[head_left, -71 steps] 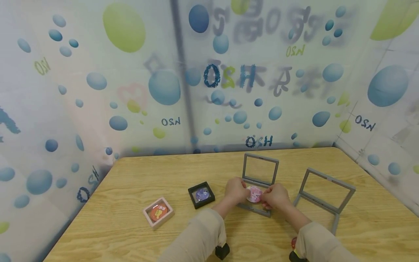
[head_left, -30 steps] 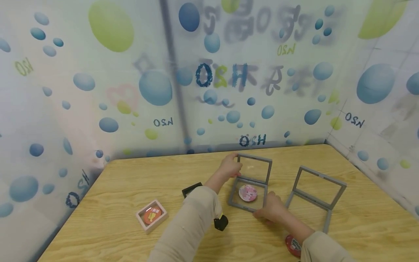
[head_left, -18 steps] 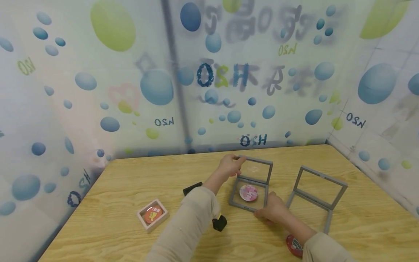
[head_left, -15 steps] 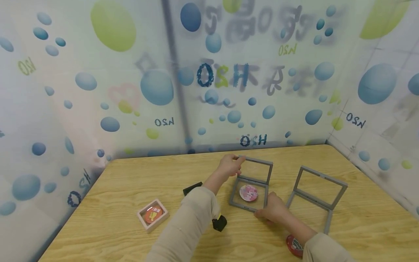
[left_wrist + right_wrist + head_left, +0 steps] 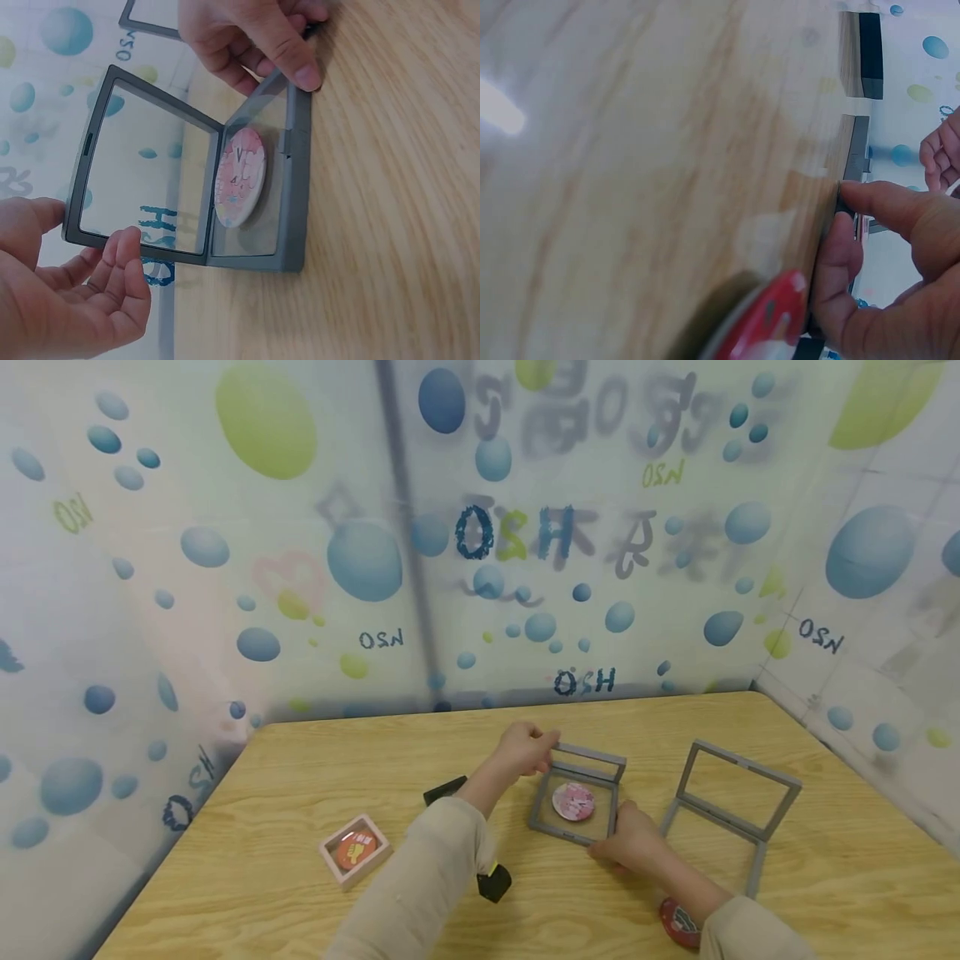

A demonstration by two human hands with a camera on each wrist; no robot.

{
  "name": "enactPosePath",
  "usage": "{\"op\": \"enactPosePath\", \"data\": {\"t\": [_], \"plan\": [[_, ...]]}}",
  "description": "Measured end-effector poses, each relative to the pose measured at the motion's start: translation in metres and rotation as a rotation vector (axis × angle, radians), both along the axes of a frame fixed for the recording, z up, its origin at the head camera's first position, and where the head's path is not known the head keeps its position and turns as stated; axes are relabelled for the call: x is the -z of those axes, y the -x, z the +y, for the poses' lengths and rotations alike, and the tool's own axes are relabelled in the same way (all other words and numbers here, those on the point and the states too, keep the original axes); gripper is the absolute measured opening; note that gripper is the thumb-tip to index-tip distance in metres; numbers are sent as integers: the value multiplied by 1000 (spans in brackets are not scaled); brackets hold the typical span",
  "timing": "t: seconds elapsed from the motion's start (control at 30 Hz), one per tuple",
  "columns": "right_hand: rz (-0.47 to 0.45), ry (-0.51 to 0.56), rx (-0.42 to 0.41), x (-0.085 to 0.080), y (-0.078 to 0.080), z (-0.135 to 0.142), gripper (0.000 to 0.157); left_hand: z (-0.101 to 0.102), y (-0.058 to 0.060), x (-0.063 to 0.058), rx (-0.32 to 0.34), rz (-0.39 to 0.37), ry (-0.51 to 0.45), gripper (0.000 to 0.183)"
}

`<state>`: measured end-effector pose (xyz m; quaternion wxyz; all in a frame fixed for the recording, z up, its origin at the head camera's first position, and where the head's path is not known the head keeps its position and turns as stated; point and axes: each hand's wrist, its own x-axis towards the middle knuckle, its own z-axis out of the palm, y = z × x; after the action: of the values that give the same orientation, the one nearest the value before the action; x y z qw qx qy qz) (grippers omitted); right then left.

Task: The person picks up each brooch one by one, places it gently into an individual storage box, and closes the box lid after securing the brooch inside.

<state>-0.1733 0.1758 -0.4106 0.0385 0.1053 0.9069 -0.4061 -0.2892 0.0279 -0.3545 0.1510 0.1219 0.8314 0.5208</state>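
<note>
A grey hinged display frame (image 5: 558, 832) with clear film lies open on the table, its lid (image 5: 90, 165) tilted up. On the film of its base rests a round pink-and-white badge (image 5: 573, 802). My left hand (image 5: 523, 750) pinches the lid at its upper left corner, thumb and fingers on either side of the edge. My right hand (image 5: 633, 839) holds the base at its near right corner, with the thumb (image 5: 306, 77) on the rim. In the right wrist view, thumb and index finger (image 5: 885, 204) meet on the frame's edge, and much of the frame is hidden behind the hand.
A second grey frame (image 5: 742, 764) stands open to the right, partly behind my right forearm. A red badge (image 5: 678, 922) lies near that forearm. To the left sit a pink box frame (image 5: 356, 852) with an orange-red badge and a black frame (image 5: 444, 789), half covered by my sleeve.
Both hands have gone from the pink badge to the frame, the left to the lid and the right to the base corner. Over the last half second the lid has swung lower toward the base.
</note>
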Motion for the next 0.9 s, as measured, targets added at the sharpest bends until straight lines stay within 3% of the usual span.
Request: {"op": "enactPosePath", "data": {"t": [0.4,0.6,0.77,0.9], "plan": [[6,-4,-20,2,1,2,59,-13,-14,12,57,-28,-12,20],[16,20,-18,3,0,3,55,-18,-20,17,103,-46,69,22],[24,28,0,2,-1,3,51,-19,-24,24,105,-77,114,29],[32,20,-1,1,-1,2,50,-18,-27,27,107,-54,173,34]]}}
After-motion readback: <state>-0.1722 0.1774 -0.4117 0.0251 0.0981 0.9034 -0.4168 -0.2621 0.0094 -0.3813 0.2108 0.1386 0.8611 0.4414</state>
